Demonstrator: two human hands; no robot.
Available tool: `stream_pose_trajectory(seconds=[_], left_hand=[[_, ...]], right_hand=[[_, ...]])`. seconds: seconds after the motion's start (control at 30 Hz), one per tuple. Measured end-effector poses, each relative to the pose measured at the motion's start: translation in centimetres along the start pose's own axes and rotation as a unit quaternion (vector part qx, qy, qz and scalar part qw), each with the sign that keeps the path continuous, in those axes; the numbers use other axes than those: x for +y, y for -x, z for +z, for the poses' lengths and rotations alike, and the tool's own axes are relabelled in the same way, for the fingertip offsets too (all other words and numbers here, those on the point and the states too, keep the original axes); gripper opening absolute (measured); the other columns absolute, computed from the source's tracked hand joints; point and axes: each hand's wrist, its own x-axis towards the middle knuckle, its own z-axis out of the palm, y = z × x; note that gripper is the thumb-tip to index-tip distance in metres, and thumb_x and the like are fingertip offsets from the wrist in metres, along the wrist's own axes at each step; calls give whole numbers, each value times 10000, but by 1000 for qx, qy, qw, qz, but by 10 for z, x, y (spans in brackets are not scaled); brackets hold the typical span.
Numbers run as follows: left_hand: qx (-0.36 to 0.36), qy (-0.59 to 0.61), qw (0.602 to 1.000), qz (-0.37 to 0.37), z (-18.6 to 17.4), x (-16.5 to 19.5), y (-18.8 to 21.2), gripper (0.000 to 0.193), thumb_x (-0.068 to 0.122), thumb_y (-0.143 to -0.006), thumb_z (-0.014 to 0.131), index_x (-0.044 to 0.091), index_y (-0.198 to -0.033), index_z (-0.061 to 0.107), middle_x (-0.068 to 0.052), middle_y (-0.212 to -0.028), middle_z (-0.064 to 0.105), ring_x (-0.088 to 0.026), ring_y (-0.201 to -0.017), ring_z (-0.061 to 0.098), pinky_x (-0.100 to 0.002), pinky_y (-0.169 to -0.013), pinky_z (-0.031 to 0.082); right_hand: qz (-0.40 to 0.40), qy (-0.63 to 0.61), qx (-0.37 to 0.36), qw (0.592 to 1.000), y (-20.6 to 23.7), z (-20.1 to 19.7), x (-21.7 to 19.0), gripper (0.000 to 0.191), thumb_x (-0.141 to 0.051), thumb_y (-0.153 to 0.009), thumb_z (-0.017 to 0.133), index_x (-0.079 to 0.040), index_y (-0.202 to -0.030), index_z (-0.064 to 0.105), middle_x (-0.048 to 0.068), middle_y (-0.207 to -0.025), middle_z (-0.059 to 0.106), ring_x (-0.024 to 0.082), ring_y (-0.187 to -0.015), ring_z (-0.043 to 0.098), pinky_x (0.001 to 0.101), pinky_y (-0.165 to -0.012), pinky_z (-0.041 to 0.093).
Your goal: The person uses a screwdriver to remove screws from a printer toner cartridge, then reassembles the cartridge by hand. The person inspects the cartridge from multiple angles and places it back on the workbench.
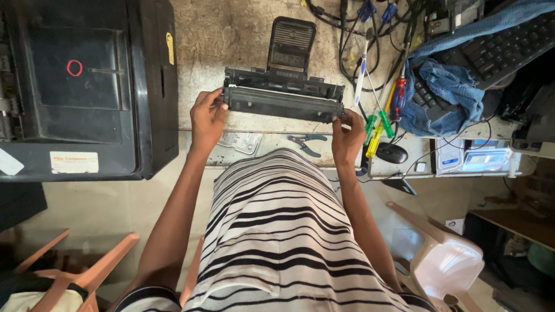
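At far left we see a boxy black printer [81, 86] on a worn, stained grey table [231, 40]. At its front edge, our left hand [207, 118] and right hand [347, 136] each close their grip on one end of a long black plastic toner cartridge [283, 98]. Further right lie coloured screwdrivers [378, 118], tangled cables [358, 23], a crumpled blue cloth [451, 92] over a keyboard [497, 49], and a pale plastic chair [445, 260] below.

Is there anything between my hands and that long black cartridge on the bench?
Nothing visible. Your left hand grips one end of the black toner cartridge and your right hand the other, both directly on it.
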Motion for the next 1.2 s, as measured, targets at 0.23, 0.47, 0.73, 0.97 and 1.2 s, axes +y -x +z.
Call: stream_pose_trajectory(seconds=[0.23,0.47,0.73,0.97,1.2], left_hand=[[-1,-5,1000,-19,-5,3,-12,337,-96,-887,714,-44,-1217,676,-121,-1088,692,-168,-973,718,-290,-866,625],[15,-32,998,-52,0,4,-19,202,-33,-883,764,-35,-1071,688,-109,-982,760,-145,-895,745,-283,-806,597],[14,-13,997,-79,1,13,-21,239,-24,-868,755,-7,-1074,635,-75,-1022,721,-130,-922,711,-263,-763,606],[-9,106,990,-89,1,7,-25,213,-35,-911,749,-8,-1082,626,-76,-1100,705,-144,-1056,703,-269,-884,583],[19,189,971,-147,5,14,-42,221,61,-941,777,-7,-1100,639,-85,-1061,712,-146,-955,683,-286,-834,560]], right_hand=[[-40,14,-1,999,-11,-1,2,257,1,-902,755,36,-1144,676,175,-1024,724,232,-893,759,312,-712,641],[-44,13,-2,999,-20,0,4,263,0,-896,765,35,-1141,673,177,-1022,730,236,-891,764,307,-685,628],[70,-136,-68,986,-33,-3,6,280,-58,-928,745,9,-1168,617,101,-1004,709,140,-850,708,279,-684,590],[157,-244,-124,949,-47,-8,2,244,-152,-978,724,-2,-1137,613,73,-954,683,122,-845,664,305,-734,635],[206,-180,-112,955,-79,-3,-8,261,-219,-957,752,-4,-1087,680,32,-909,651,108,-808,645,312,-675,628]])
